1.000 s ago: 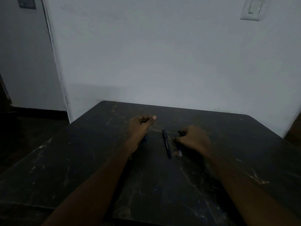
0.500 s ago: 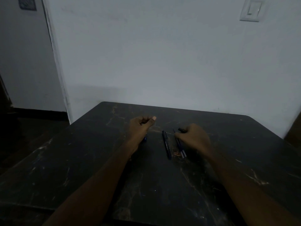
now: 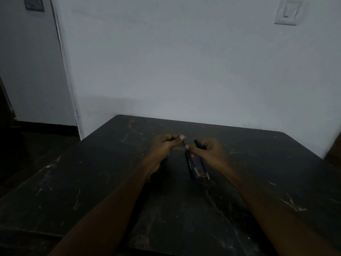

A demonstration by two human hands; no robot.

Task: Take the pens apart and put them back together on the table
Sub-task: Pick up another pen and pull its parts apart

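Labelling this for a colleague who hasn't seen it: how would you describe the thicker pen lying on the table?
On the dark table, look between the left hand and the right hand. Of two slim things side by side, the thicker pen is the left one; the thinner piece beside it ends in a pale tip.

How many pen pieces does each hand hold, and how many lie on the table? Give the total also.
Left hand: 1 blue piece
Right hand: 1 black piece
On the table: 2, a dark pen and a thin piece
Total: 4
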